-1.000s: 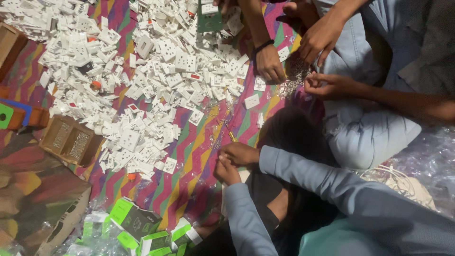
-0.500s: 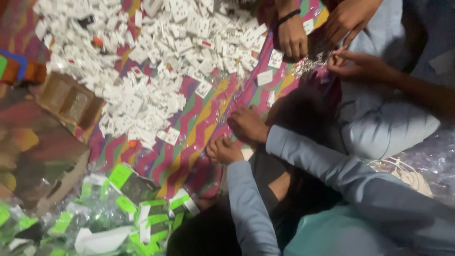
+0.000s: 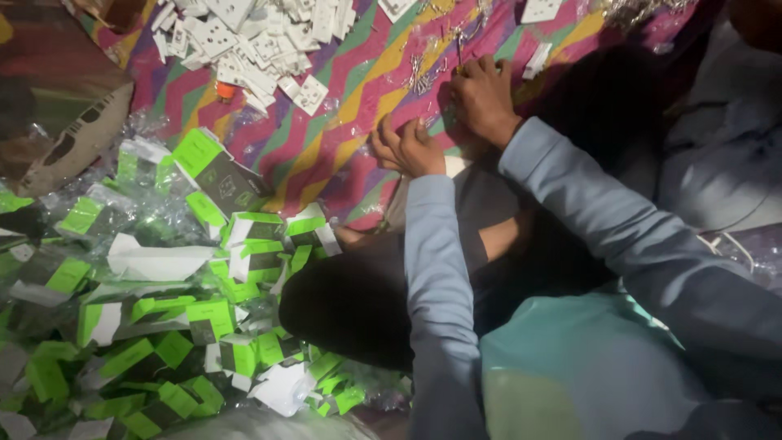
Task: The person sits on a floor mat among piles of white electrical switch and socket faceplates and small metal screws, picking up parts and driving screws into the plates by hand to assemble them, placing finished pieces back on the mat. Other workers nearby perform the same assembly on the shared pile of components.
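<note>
Green-and-white cartons (image 3: 204, 326) are lying heaped nearest, just beside the zigzag cloth (image 3: 326, 155). On the cloth, left hand (image 3: 410, 148) is curling, grip unclear; right hand (image 3: 484, 99) is pressing fingers-down on small metal pieces (image 3: 423, 75). White socket plates (image 3: 252, 49) are piling at its far end.

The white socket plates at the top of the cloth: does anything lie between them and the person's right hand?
Yes: small metal clips lie scattered on the striped cloth between the right hand and the socket plates.
</note>
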`<state>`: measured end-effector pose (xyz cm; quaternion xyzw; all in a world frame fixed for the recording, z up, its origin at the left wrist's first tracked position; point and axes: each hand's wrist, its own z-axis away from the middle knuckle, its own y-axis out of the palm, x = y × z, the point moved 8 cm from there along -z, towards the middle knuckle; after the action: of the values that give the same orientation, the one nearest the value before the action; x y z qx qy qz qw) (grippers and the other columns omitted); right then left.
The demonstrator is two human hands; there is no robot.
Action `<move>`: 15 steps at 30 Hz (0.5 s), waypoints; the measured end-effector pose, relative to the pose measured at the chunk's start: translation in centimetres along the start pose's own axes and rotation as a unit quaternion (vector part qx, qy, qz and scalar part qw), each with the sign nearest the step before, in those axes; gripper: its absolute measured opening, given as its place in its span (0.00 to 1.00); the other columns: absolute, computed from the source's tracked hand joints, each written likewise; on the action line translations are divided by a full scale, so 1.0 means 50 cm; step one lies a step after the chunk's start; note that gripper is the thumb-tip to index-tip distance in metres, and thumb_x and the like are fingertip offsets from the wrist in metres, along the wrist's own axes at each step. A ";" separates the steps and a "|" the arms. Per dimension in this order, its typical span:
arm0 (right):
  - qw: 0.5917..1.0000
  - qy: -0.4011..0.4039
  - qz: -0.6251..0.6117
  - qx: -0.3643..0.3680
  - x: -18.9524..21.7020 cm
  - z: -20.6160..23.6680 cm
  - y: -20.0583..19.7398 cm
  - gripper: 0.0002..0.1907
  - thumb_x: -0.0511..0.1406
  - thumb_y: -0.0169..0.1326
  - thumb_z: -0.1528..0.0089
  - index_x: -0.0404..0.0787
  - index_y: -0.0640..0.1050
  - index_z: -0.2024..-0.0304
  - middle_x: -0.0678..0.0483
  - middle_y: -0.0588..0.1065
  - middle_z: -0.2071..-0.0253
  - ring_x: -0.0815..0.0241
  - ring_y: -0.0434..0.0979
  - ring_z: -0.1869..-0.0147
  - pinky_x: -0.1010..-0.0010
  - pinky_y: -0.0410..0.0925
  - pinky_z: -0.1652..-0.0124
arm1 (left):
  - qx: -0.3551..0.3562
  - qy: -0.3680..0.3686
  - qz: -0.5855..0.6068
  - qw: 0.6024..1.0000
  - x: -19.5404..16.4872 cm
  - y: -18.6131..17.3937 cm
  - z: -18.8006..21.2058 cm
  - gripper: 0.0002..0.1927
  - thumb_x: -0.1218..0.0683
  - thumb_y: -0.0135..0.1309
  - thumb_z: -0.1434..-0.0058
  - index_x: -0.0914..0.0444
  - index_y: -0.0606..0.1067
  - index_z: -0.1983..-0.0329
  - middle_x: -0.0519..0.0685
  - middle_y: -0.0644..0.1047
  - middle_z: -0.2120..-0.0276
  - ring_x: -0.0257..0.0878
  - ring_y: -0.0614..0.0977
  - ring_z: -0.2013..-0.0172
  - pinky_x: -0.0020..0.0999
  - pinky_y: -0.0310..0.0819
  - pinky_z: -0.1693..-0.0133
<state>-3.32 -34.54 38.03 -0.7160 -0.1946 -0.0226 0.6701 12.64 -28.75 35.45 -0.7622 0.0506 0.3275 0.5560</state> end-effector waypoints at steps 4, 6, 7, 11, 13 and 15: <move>0.999 -0.002 -0.021 -0.047 0.013 -0.014 -0.029 0.10 0.39 0.62 0.41 0.51 0.83 0.56 0.54 0.74 0.51 0.49 0.69 0.41 0.48 0.58 0.45 | 0.005 0.035 -0.033 0.999 -0.018 -0.011 -0.006 0.06 0.51 0.64 0.45 0.52 0.82 0.64 0.48 0.68 0.34 0.58 0.59 0.29 0.61 0.51 0.36; 0.997 -0.016 -0.036 -0.062 0.024 -0.027 -0.034 0.10 0.39 0.62 0.37 0.51 0.84 0.52 0.55 0.74 0.52 0.50 0.70 0.42 0.50 0.58 0.44 | 0.015 0.043 -0.042 0.998 -0.017 -0.008 -0.006 0.07 0.53 0.64 0.46 0.51 0.82 0.64 0.49 0.69 0.34 0.57 0.59 0.29 0.62 0.51 0.36; 0.997 -0.027 -0.055 -0.056 0.030 -0.033 -0.031 0.10 0.40 0.62 0.37 0.51 0.84 0.54 0.55 0.74 0.52 0.50 0.70 0.43 0.50 0.58 0.45 | 0.019 0.048 -0.047 0.998 -0.017 -0.004 -0.004 0.07 0.53 0.64 0.47 0.51 0.82 0.64 0.49 0.69 0.34 0.57 0.60 0.29 0.62 0.51 0.37; 0.994 -0.045 -0.083 -0.052 0.045 -0.054 -0.013 0.08 0.40 0.61 0.41 0.52 0.83 0.59 0.57 0.76 0.56 0.50 0.71 0.45 0.48 0.58 0.48 | 0.005 0.062 -0.036 0.997 -0.011 0.000 0.001 0.07 0.53 0.63 0.44 0.51 0.81 0.62 0.49 0.69 0.35 0.56 0.61 0.30 0.61 0.51 0.36; 0.997 -0.041 -0.052 -0.042 0.052 -0.061 0.004 0.07 0.39 0.60 0.44 0.52 0.83 0.63 0.56 0.76 0.58 0.50 0.71 0.47 0.48 0.58 0.49 | -0.006 0.077 -0.030 0.997 -0.013 0.002 -0.002 0.07 0.52 0.63 0.42 0.52 0.81 0.60 0.50 0.70 0.36 0.58 0.63 0.31 0.61 0.54 0.36; 0.999 -0.037 0.009 -0.032 0.058 -0.073 0.008 0.04 0.38 0.59 0.46 0.51 0.82 0.68 0.54 0.77 0.60 0.49 0.71 0.49 0.46 0.58 0.49 | -0.034 0.150 0.002 0.988 -0.034 -0.005 -0.006 0.10 0.49 0.62 0.40 0.51 0.82 0.56 0.53 0.70 0.38 0.59 0.65 0.34 0.63 0.57 0.36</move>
<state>0.31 -37.35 38.87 -0.7390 -0.2123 0.0038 0.6393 11.54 -29.41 36.64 -0.8210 0.1239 0.2123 0.5153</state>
